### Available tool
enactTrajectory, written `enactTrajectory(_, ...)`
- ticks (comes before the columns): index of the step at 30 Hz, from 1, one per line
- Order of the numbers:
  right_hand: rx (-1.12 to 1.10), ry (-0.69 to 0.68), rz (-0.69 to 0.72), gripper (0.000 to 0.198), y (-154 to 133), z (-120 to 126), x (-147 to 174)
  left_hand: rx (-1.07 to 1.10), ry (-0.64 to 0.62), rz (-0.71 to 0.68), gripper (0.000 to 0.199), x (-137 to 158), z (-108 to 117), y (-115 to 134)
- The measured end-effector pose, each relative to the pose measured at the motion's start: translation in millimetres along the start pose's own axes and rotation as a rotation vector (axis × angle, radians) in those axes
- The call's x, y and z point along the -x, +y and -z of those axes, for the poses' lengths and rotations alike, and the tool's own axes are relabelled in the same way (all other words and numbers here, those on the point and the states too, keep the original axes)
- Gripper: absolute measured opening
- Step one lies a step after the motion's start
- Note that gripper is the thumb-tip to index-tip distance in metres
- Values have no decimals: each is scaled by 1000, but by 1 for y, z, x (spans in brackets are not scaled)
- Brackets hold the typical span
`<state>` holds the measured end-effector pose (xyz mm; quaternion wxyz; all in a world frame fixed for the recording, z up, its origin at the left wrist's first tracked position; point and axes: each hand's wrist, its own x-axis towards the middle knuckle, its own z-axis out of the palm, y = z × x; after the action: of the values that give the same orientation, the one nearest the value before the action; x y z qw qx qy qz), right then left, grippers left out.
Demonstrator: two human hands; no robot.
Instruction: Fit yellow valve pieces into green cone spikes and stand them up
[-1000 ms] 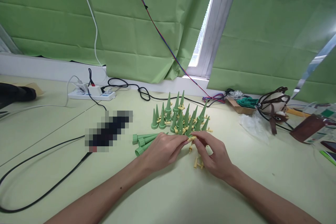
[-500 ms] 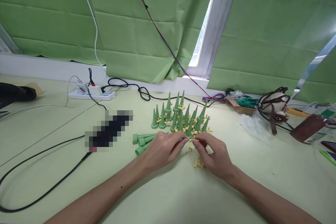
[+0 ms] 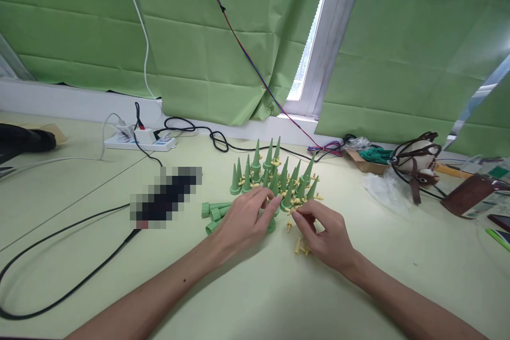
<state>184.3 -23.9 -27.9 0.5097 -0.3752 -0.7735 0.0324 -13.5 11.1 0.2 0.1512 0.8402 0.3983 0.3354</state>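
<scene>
I had the right hand [image 3: 326, 231], just right of centre in the frame, pinched on a yellow fitting [image 3: 289, 211], whose end poked out left of the fingertips. The left hand [image 3: 245, 218] was at centre, thumb and forefinger apart, just below the standing green spikes [image 3: 283, 174]; lying spikes [image 3: 215, 214] showed further left.

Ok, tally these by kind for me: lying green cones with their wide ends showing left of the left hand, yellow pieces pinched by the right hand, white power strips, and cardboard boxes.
Lying green cones left of the left hand: 3
Yellow piece in the right hand: 1
White power strip: 1
Cardboard box: 1
Total: 6
</scene>
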Motion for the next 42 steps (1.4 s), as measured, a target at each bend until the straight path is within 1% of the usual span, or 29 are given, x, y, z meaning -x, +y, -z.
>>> enactTrajectory(6,2,-1,-8,14,1,-1,2,-96,-110,47,27,1,-5,-6)
enactTrajectory(13,8,-8,-11,15,1,-2,2,-77,-162,69,35,2,-8,-9)
enactTrajectory(17,17,-15,-8,12,2,-2,2,-44,-158,79,39,1,-11,-12)
enactTrajectory(25,41,-40,-17,10,4,-3,2,-18,-123,44,38,3,-18,-20)
enactTrajectory(34,62,-100,-14,11,4,-4,2,-2,-118,76,39,1,-13,-13)
enactTrajectory(42,40,-170,-25,14,6,-4,4,85,-49,86,39,0,-11,-7)
